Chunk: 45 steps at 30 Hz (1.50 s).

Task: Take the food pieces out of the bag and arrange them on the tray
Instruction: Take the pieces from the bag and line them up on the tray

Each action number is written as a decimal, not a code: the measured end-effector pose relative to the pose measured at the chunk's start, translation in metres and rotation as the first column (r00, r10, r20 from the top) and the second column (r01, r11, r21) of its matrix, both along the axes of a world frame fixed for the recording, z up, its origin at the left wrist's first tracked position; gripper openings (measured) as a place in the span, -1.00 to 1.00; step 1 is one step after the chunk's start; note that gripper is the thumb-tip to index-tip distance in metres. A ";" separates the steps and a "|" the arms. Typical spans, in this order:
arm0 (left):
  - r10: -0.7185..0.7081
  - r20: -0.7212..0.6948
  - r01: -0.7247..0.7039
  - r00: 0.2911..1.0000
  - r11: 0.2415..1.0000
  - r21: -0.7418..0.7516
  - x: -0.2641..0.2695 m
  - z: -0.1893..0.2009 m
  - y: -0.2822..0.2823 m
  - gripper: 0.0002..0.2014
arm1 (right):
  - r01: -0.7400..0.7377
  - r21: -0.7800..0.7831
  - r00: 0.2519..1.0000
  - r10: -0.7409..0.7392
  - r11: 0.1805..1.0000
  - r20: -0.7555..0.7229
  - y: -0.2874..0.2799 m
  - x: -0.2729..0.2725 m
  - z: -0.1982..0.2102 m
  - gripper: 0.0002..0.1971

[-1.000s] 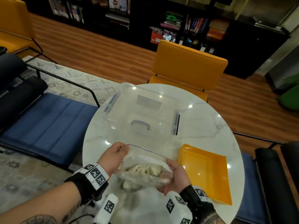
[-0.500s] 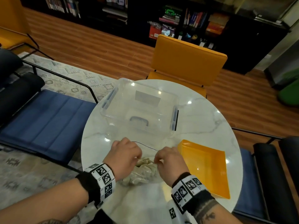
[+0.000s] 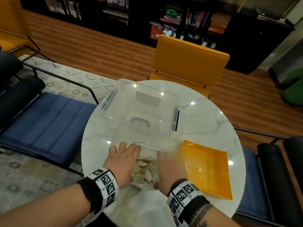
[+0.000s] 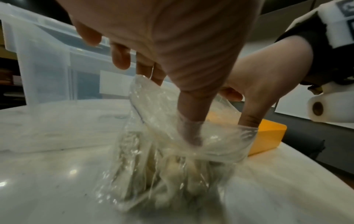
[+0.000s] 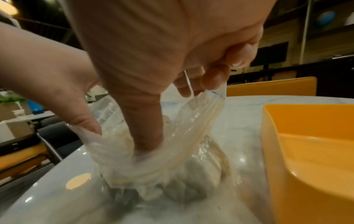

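A clear zip bag stands on the white marble table, its mouth pulled wide. Pale food pieces lie heaped inside it. My left hand holds the left lip, thumb hooked inside and fingers on the far edge. My right hand grips the right lip; in the right wrist view its thumb is inside the bag and its curled fingers pinch the zip strip. The orange tray lies just right of my right hand, with nothing in it.
A clear plastic storage box with grey latches stands behind the bag. An orange chair is at the table's far side. Blue cushioned seats flank the table on the left and right.
The bag, held up in both palms a second ago, now rests on the table. Both hands moved to its mouth and pulled it wide open, showing the food.
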State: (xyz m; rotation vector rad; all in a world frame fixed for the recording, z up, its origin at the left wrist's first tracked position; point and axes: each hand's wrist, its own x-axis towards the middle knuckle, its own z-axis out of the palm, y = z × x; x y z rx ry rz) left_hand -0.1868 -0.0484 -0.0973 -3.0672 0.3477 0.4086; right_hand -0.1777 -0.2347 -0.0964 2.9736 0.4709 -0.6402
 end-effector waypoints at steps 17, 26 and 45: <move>-0.027 -0.216 -0.034 0.976 0.961 -0.275 0.019 -0.025 -0.043 -0.24 | 0.207 0.158 0.971 -0.183 0.965 -0.151 -0.138 -0.059 -0.040 -0.46; -0.011 -0.210 -0.002 0.978 0.998 -0.065 0.026 -0.041 -0.048 -0.41 | 0.194 0.166 0.977 -0.174 0.967 -0.125 -0.128 -0.051 -0.067 -0.46; 0.180 -0.167 -0.245 0.969 0.756 -0.608 0.029 -0.042 -0.032 -0.86 | 0.253 0.204 0.965 -0.230 0.946 -0.128 -0.136 -0.061 -0.075 -0.52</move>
